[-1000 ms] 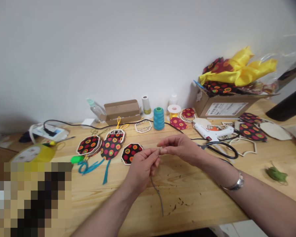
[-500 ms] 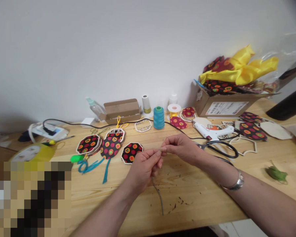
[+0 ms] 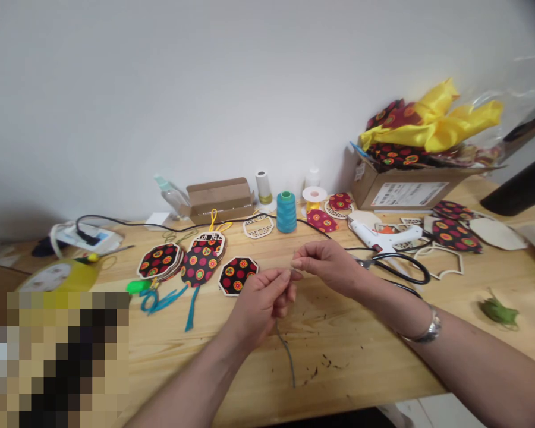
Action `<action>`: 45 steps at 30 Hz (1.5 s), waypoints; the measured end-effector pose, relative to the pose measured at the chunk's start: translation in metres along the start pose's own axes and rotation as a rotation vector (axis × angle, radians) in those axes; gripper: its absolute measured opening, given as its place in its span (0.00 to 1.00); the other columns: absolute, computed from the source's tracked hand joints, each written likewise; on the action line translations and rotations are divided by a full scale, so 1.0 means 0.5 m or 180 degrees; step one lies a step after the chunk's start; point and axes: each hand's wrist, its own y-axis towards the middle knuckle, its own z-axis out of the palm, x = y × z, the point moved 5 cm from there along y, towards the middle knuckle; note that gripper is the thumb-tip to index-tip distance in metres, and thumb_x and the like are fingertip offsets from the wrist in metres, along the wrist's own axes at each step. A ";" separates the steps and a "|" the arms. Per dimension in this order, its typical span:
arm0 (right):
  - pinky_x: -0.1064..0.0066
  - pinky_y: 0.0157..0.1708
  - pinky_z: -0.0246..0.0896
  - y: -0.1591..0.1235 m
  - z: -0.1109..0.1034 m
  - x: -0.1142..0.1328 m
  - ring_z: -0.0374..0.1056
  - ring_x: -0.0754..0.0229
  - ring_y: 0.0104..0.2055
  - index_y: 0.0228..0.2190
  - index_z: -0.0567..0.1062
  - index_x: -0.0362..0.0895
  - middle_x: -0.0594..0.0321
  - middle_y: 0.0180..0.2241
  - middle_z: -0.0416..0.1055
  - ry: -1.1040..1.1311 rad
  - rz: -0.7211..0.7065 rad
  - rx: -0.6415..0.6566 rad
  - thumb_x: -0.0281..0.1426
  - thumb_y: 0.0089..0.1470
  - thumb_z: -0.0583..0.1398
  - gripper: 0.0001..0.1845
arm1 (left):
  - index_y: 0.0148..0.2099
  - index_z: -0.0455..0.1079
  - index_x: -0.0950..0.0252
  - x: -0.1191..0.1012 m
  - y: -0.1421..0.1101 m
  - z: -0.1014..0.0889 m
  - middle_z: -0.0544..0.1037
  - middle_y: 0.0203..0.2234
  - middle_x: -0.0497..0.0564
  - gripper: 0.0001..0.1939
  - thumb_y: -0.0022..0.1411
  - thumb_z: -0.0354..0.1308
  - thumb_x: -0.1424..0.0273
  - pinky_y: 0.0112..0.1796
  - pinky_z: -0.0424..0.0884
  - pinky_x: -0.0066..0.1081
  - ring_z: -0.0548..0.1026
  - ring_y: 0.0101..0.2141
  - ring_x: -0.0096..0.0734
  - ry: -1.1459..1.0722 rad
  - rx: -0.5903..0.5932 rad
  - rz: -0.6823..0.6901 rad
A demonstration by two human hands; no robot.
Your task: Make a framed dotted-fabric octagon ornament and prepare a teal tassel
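My left hand (image 3: 267, 294) is closed in a pinch on a thin grey cord (image 3: 289, 356), whose loose end hangs below the fist over the table. Right beside it, my right hand (image 3: 323, 264) is closed, thumb and fingertips pinched near the left fingertips. What the right fingers hold is too small to make out. An octagonal piece covered in dark flowered fabric (image 3: 238, 276) lies just behind my left hand. Black-handled scissors (image 3: 401, 267) lie beyond my right wrist.
A teal thread cone (image 3: 286, 213) stands behind my hands, near a white glue gun (image 3: 383, 238). Fabric ornaments with teal tassels (image 3: 201, 261) lie left. A cardboard box (image 3: 401, 187) of fabric stands back right. Green thread (image 3: 499, 310) lies at right; dark scraps (image 3: 325, 361) dot the table.
My right fingertips have drawn slightly up and away from the left ones, leaving a small gap. The left hand and hanging cord are nearly still.
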 end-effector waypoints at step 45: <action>0.77 0.19 0.45 -0.001 -0.013 -0.003 0.59 0.70 0.19 0.25 0.73 0.39 0.66 0.17 0.67 0.1773 0.0266 0.0051 0.36 0.44 0.63 0.12 | 0.31 0.72 0.67 -0.002 0.003 -0.006 0.67 0.17 0.44 0.11 0.55 0.59 0.63 0.18 0.49 0.22 0.56 0.17 0.16 0.0715 -0.0058 0.0329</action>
